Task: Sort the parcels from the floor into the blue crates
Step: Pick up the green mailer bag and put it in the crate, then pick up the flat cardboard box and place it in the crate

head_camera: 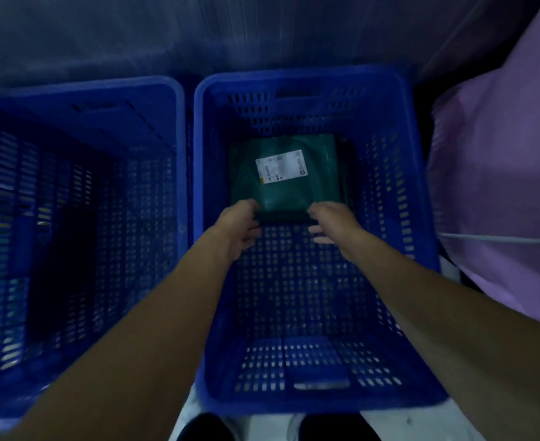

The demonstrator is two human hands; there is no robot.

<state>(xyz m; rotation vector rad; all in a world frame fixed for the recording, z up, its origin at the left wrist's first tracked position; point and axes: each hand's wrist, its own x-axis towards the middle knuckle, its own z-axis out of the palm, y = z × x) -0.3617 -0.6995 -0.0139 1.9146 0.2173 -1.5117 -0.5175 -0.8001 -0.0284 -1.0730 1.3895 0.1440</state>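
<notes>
**One parcel in crate, rest unseen**

Found green parcel (pixel 283 173) low inside centre blue crate (pixel 262 405), label up. Gripped at near edge by left hand (pixel 240 224); right hand (pixel 332 222) at same edge, grip too blurred to call. Saw left blue crate (pixel 103 87) dark, contents unclear. Spotted no floor parcels in frame, so remainder unknown.

L crate (pixel 154 116) and R crate (pixel 294 78) were set side by side; parcel (pixel 294 195) was laid in R crate, by far wall.

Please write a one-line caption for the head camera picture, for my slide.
Left hand and right hand at the near edge of a green parcel inside the right-hand blue crate.
</notes>
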